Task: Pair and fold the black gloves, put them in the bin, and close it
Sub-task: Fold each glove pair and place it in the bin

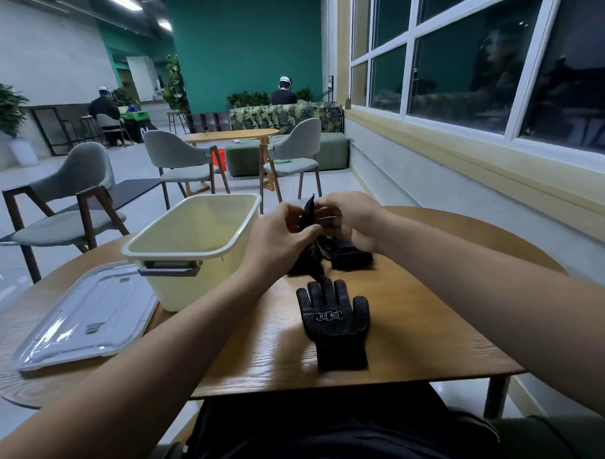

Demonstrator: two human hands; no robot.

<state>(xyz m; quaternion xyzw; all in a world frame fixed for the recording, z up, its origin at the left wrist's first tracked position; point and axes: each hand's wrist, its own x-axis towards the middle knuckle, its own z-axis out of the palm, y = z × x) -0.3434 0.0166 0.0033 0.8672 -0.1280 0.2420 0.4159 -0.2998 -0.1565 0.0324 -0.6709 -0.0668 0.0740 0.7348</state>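
One black dotted glove point(335, 322) lies flat on the wooden table point(417, 328), palm up, fingers pointing away from me. Above and beyond it, my left hand point(277, 235) and my right hand point(350, 217) both pinch a second black glove point(309, 215) lifted off the table; its lower part hangs down toward a small pile of black gloves point(343, 255). The cream bin point(192, 247) stands open at the left of my hands. Its grey lid point(88, 315) lies flat on the table, left of the bin.
Grey chairs point(70, 210) stand beyond the table on the left. A second table, a green sofa and two seated people are farther back. A wall with windows point(477, 68) runs along the right side.
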